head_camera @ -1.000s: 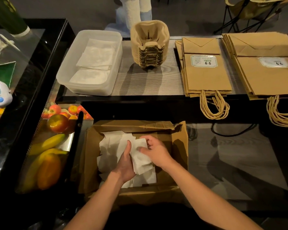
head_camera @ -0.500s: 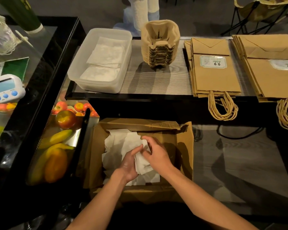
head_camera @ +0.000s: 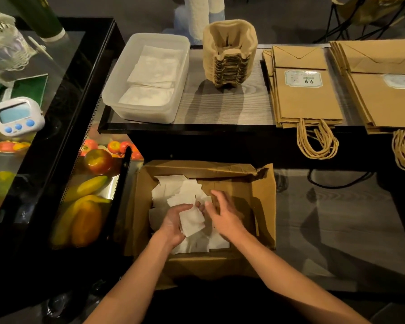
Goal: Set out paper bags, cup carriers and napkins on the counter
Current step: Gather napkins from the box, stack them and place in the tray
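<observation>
Head view: the left hand (head_camera: 174, 222) grips a wad of white paper napkins (head_camera: 192, 222) inside the open brown cardboard box (head_camera: 264, 202). The right hand (head_camera: 223, 215) hovers just beside, fingers loosely spread, possibly touching the wad. On the grey surface (head_camera: 220, 108) behind sit a clear plastic tub (head_camera: 145, 114) of napkins, stacked pulp cup carriers (head_camera: 229, 54) and flat brown paper bags (head_camera: 306, 99).

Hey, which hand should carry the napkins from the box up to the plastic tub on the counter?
Left, probably. The left hand grips a wad of napkins in the cardboard box, and the plastic tub sits up on its side. The right hand is open, holding nothing.
</observation>
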